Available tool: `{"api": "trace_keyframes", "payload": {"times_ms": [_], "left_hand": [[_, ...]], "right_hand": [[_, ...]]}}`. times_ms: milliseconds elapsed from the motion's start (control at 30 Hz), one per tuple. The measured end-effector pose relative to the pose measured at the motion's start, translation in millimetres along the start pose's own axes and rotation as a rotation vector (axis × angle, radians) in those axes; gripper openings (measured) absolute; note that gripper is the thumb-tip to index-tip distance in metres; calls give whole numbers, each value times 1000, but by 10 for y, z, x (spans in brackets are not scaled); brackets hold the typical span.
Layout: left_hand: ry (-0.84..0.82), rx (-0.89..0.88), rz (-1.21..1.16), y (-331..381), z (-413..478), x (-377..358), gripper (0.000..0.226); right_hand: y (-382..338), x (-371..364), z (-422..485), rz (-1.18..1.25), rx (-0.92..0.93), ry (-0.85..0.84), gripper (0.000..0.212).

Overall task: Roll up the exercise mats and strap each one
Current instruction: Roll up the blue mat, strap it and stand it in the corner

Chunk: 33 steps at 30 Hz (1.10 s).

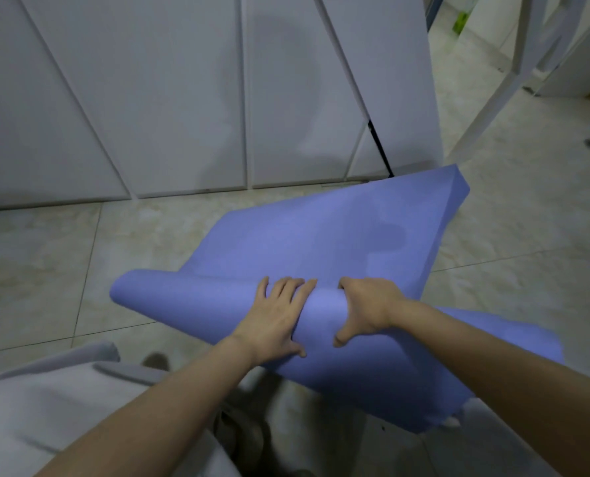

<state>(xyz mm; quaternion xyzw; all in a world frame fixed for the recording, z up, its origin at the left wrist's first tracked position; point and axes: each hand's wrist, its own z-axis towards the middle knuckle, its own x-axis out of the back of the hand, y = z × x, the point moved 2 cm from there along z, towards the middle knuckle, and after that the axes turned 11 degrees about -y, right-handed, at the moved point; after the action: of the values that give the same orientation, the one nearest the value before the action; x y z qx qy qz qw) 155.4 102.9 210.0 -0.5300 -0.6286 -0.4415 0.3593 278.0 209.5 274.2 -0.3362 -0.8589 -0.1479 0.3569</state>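
Mat [321, 235]: periwinkle-blue foam, matte, with a finely grained face. Its near part is curling into a loose tube lying crosswise, open end pointing left. The unrolled sheet is fanning away to the upper right, its far corner folding over near the foot of the doors [183, 98]. The mat is sitting in front of the person, low over the floor [63, 270]; cannot tell whether the far corner is touching the tiles. Left hand [272, 318] is pressing on top of the tube, fingers nearly straight, thumb spread on the near side. Right hand [365, 304], just beside it, is clasping the tube, fingers hooking over the far side and thumb bracing the near face. Floor: glossy pale marbled tiles, thin grout lines. Doors: smooth, flat white panels. Soft grey fabric [45, 390] is showing at lower left.
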Motion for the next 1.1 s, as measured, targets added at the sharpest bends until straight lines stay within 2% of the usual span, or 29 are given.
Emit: {"api": "trace_keyframes", "payload": {"times_ms": [100,233,367,433,500,567,600,633,700,800,967,1100], "left_hand": [[60,-40,-77,-15,30,32,94],[24,-11,-52,-49,76,103,68],[-42,-8,-65,-78,131,154,66],[-90,-36,-82,-57,156,183,69],[-117,-68,-64,-34,181,215,69],[-122,-82,-33,-33,204,257,70],[-122,-84,-28,-39,211,277,70],[-128,-87,-43,-49,214,292,70],[-160,-98,-140,-79,204,292,72],[-136,-117,-234,-120,154,229,79],[16,-63,-70,-12,39,67,104],[47,-60,-26,-10,38,-6,116]], "right_hand": [[-2,-27,-33,90,12,-50,74],[-103,-42,-62,16,32,-17,78],[-211,-58,-195,-231,68,120,79],[-291,-190,-237,-306,26,191,88],[-332,-317,-246,-294,-89,272,96],[-318,-372,-250,-237,-78,392,96],[-291,-361,-244,-229,-88,357,103],[-270,-331,-252,-220,-97,242,109],[-228,-259,-254,-216,-65,126,94],[-156,-132,-185,-197,-9,141,83],[-81,38,-96,-145,9,107,81],[-47,47,-56,-62,22,11,84]]}}
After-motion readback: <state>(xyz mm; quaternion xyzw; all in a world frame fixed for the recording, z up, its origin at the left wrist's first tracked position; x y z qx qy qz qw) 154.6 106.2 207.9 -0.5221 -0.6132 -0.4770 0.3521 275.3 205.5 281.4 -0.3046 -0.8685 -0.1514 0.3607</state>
